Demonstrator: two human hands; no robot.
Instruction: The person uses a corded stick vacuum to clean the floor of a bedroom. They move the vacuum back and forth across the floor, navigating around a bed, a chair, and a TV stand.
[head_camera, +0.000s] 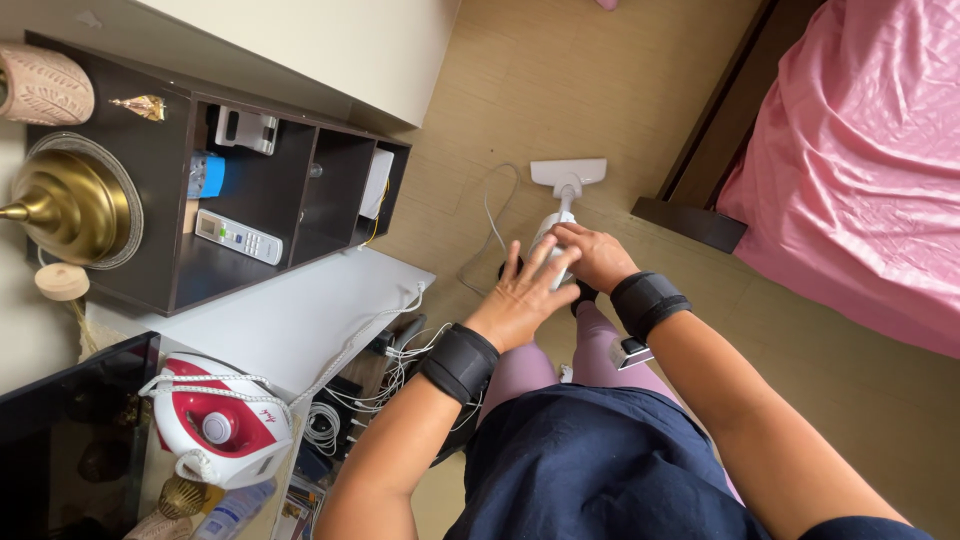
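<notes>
Vacuum (562, 205) upright on the floor (560, 90) beside the bed (860, 160), right hand (598, 256) closed around its handle, left hand (522, 295) open with fingers spread, resting against the handle, shelf (250, 200) at left.

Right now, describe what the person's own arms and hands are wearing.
Both forearms are bare, with no sleeves. The left hand and right hand are ungloved. Each wrist carries a wide black band; the right one has a small silver-edged device clipped beneath it.
</notes>
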